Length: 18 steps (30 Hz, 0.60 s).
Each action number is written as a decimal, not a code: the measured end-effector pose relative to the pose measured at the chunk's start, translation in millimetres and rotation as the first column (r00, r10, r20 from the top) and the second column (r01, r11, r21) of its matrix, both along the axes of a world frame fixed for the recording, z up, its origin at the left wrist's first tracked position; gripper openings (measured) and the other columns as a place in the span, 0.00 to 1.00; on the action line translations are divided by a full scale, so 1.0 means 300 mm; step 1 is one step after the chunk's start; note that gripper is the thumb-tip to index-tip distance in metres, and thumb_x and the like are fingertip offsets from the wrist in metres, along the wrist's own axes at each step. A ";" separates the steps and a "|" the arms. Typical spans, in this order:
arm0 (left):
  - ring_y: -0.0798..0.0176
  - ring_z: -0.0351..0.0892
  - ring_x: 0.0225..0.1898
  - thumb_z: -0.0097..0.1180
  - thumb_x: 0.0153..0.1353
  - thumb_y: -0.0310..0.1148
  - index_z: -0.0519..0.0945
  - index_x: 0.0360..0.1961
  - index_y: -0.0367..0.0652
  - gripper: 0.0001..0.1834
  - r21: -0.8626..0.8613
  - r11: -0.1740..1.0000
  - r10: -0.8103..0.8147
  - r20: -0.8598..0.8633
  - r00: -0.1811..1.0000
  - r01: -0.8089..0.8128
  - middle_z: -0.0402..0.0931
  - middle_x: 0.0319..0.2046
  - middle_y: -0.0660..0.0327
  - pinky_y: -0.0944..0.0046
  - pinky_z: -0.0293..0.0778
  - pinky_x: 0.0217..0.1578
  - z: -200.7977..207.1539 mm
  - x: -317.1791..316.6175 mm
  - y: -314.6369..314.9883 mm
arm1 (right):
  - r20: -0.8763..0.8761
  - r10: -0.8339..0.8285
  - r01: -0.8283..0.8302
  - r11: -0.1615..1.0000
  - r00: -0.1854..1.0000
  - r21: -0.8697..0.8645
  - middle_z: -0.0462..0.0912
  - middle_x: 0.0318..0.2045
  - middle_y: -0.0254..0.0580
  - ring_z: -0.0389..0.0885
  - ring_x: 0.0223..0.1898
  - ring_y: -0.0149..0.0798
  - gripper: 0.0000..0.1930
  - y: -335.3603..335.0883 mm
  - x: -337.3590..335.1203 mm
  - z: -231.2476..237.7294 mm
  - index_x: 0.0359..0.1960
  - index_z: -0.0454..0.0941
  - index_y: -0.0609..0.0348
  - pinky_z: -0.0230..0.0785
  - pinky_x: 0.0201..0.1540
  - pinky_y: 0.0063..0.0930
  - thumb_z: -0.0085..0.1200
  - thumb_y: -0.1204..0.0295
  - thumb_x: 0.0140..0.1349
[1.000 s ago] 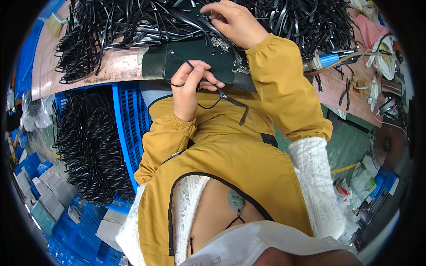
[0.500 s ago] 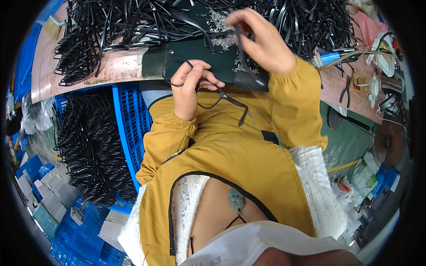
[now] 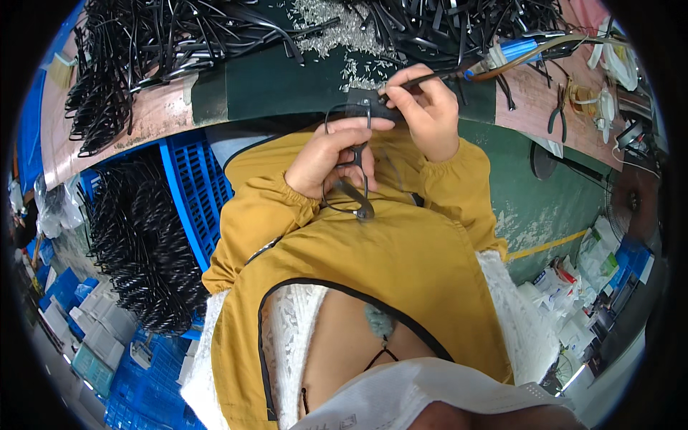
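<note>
My left hand [image 3: 331, 154] grips a black eyeglass frame [image 3: 357, 153] around its middle, with the frame turned on end. One temple [image 3: 352, 195] hangs at the frame's lower corner, near my lap. My right hand [image 3: 432, 118] pinches a loose black temple [image 3: 414, 82] between thumb and fingers. Its near end lies by the frame's upper hinge corner; whether the two touch, I cannot tell. Just beyond my hands, small silvery screw-like pieces [image 3: 330, 29] are scattered and heaped on the dark green mat [image 3: 261, 82].
Black temples [image 3: 444, 29] lie piled at the back right, black frames [image 3: 100, 93] at the left. A blue-bodied tool [image 3: 517, 50] with a hose rests right of my hands, near pliers [image 3: 557, 115]. A blue basket [image 3: 188, 204] below left stands beside many more black frames [image 3: 143, 251].
My right hand has come down and left with the temple, to the frame's corner. My left hand has moved right and turned the frame on end. The view has shifted slightly.
</note>
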State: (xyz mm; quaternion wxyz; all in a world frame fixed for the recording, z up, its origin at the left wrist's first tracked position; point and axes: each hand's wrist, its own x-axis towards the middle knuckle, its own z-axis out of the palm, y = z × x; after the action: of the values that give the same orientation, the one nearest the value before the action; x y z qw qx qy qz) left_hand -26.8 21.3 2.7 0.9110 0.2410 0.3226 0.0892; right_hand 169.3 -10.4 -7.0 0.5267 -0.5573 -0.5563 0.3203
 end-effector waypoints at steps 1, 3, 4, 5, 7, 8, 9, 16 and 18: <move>0.57 0.86 0.23 0.43 0.75 0.35 0.79 0.61 0.37 0.21 0.008 1.000 0.022 -0.063 0.998 -0.022 0.82 0.23 0.53 0.71 0.79 0.24 -0.005 -0.002 -0.003 | 0.039 0.021 -0.021 1.000 0.999 0.010 0.81 0.41 0.40 0.82 0.37 0.30 0.05 0.002 -0.001 -0.012 0.42 0.81 0.69 0.76 0.39 0.21 0.60 0.82 0.66; 0.59 0.86 0.22 0.43 0.75 0.34 0.79 0.61 0.37 0.21 0.027 0.999 0.021 -0.010 1.000 -0.020 0.82 0.22 0.54 0.73 0.77 0.22 -0.009 -0.011 0.001 | 0.031 0.039 -0.039 0.999 0.999 0.024 0.81 0.40 0.39 0.82 0.37 0.29 0.06 0.006 -0.005 -0.029 0.43 0.81 0.69 0.76 0.39 0.21 0.61 0.82 0.66; 0.59 0.86 0.22 0.43 0.75 0.34 0.79 0.61 0.36 0.21 0.034 0.999 0.016 -0.011 1.000 -0.016 0.82 0.22 0.54 0.73 0.76 0.22 -0.010 -0.014 0.005 | -0.021 0.032 -0.032 0.999 0.999 0.013 0.82 0.40 0.39 0.82 0.36 0.29 0.06 0.008 -0.009 -0.034 0.43 0.81 0.69 0.75 0.38 0.21 0.61 0.81 0.66; 0.59 0.85 0.22 0.43 0.75 0.34 0.79 0.61 0.36 0.21 0.031 1.000 -0.001 0.022 1.000 0.001 0.82 0.21 0.53 0.73 0.76 0.21 -0.011 -0.017 0.009 | -0.077 0.028 -0.028 1.000 0.997 0.001 0.82 0.40 0.39 0.81 0.36 0.28 0.06 0.011 -0.013 -0.036 0.43 0.81 0.69 0.75 0.38 0.21 0.61 0.81 0.66; 0.60 0.85 0.22 0.43 0.74 0.33 0.79 0.61 0.34 0.22 0.043 0.999 0.000 -0.005 1.000 0.001 0.82 0.21 0.53 0.73 0.76 0.22 -0.009 -0.015 0.015 | -0.081 0.008 -0.006 1.000 0.997 0.020 0.82 0.37 0.40 0.81 0.35 0.28 0.05 0.020 -0.020 -0.033 0.40 0.82 0.69 0.75 0.35 0.21 0.62 0.81 0.65; 0.60 0.85 0.22 0.43 0.74 0.33 0.79 0.60 0.34 0.22 0.036 0.999 0.001 0.011 1.000 -0.001 0.82 0.21 0.53 0.73 0.76 0.22 -0.008 -0.011 0.015 | -0.059 0.000 0.002 1.000 0.998 0.031 0.83 0.37 0.40 0.82 0.34 0.28 0.04 0.026 -0.022 -0.029 0.39 0.83 0.68 0.76 0.35 0.22 0.63 0.80 0.64; 0.60 0.85 0.21 0.43 0.73 0.32 0.79 0.59 0.33 0.21 0.038 0.999 0.006 -0.001 1.000 -0.006 0.82 0.21 0.53 0.73 0.75 0.22 -0.005 -0.006 0.015 | -0.038 0.008 -0.006 0.999 0.999 0.054 0.84 0.36 0.40 0.83 0.33 0.27 0.04 0.033 -0.022 -0.023 0.38 0.84 0.68 0.77 0.34 0.23 0.64 0.80 0.63; 0.62 0.81 0.18 0.43 0.71 0.30 0.81 0.54 0.28 0.21 0.036 0.999 0.029 -0.034 0.999 -0.028 0.81 0.19 0.54 0.72 0.69 0.18 0.036 0.005 0.023 | 0.378 0.147 -0.226 0.958 0.914 0.174 0.83 0.36 0.41 0.79 0.29 0.30 0.05 0.077 0.005 0.021 0.38 0.84 0.67 0.71 0.31 0.22 0.63 0.80 0.62; 0.65 0.76 0.16 0.43 0.71 0.30 0.81 0.54 0.27 0.20 -0.031 0.998 0.058 -0.009 0.998 -0.059 0.79 0.18 0.55 0.71 0.69 0.19 0.044 0.002 0.030 | 0.254 0.120 -0.144 0.987 0.960 0.075 0.82 0.32 0.40 0.82 0.32 0.41 0.05 0.073 0.002 0.017 0.37 0.84 0.63 0.76 0.33 0.32 0.63 0.76 0.61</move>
State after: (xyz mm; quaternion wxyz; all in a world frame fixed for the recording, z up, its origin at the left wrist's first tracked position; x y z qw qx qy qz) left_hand -26.4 30.3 15.9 0.9103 0.2175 0.3347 0.1097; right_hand 170.0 11.5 -1.7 0.4555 -0.5296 -0.6681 0.2562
